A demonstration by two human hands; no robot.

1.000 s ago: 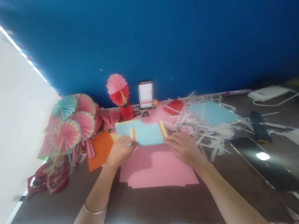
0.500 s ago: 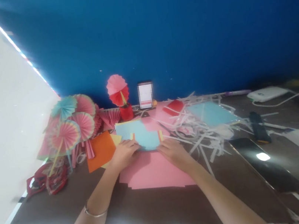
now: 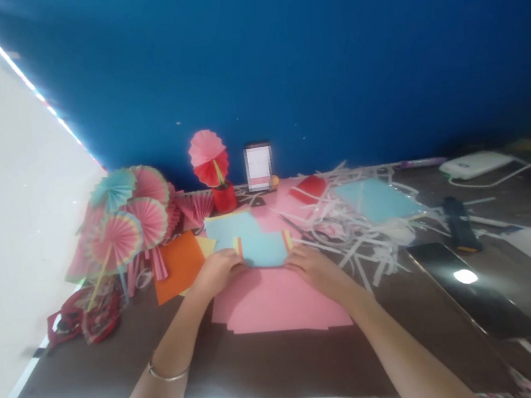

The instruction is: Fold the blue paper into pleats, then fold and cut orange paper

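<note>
A small light-blue sheet of paper (image 3: 264,251) with yellow and orange strips along its side edges lies in front of me. My left hand (image 3: 219,272) is closed on its near left corner. At the near right corner, my right hand (image 3: 312,270) has its fingers bent and pressed on the paper. Thumbs and fingertips are partly hidden. Beneath both hands spreads a stack of pink paper (image 3: 281,303). Just behind, another light-blue sheet (image 3: 225,228) shows, and orange paper (image 3: 180,265) sits left of my left hand.
Pleated paper fans (image 3: 120,230) crowd the left, above a red tangled item (image 3: 83,316). A fan flower stands in a red pot (image 3: 224,198) at the back. White paper strips (image 3: 351,239) heap to the right, near a phone (image 3: 479,293), a dark cutter-like tool (image 3: 461,223) and a white power bank (image 3: 477,164).
My right hand has shifted slightly to the right along the small blue sheet's near edge. The left hand has barely moved, and the sheet remains between the hands.
</note>
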